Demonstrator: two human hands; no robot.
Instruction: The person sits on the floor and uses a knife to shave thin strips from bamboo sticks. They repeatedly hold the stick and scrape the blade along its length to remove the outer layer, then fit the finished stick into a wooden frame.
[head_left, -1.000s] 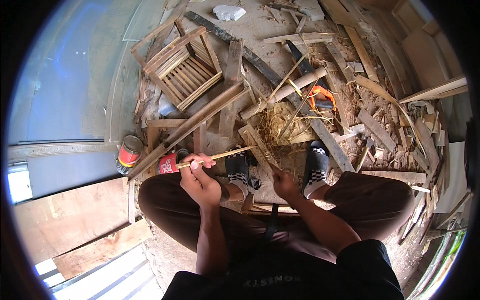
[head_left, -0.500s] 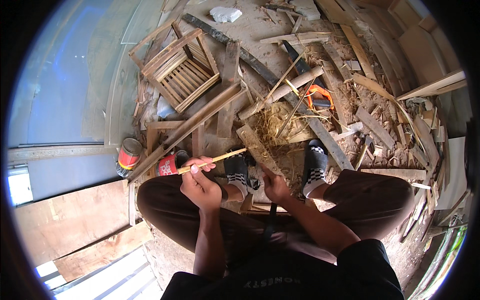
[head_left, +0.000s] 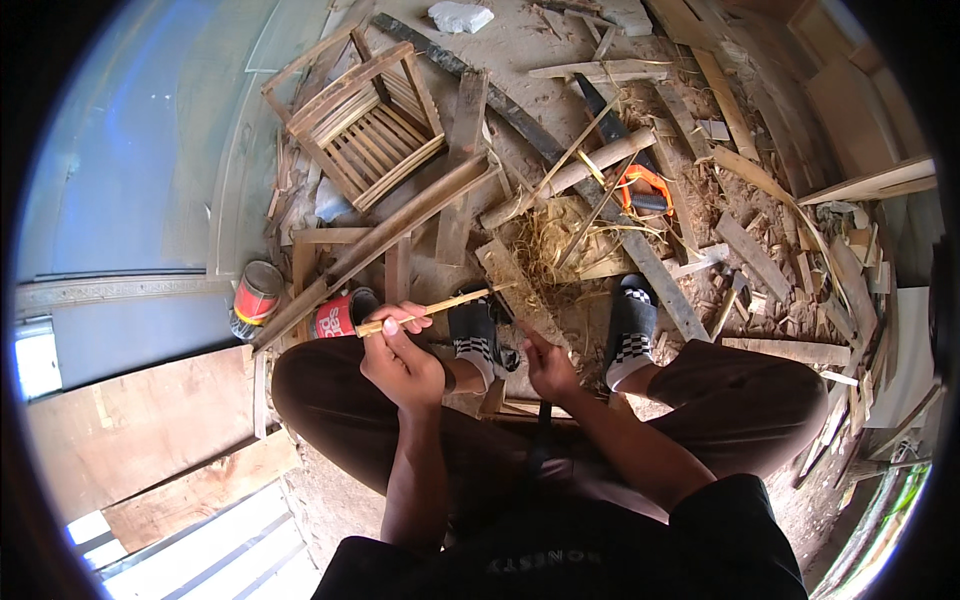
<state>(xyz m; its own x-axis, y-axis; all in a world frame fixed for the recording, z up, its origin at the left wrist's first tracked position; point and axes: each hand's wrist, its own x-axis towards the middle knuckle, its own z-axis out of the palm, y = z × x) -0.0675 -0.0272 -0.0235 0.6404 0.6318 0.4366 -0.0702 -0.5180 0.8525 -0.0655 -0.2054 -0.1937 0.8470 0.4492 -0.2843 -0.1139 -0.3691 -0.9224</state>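
While the left hand [head_left: 400, 362] stays clamped on the thin bamboo stick [head_left: 432, 309], the right hand [head_left: 548, 367] has drawn back from the strip's far tip toward the knees, fingers curled around what looks like a blade, so a shaving stroke seems just finished

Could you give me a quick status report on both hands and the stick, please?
Left hand gripping thin bamboo stick, held level above the knees. Right hand closed near the stick's far end; any tool in it unclear. Red cans and wood scraps crowd the ground ahead.
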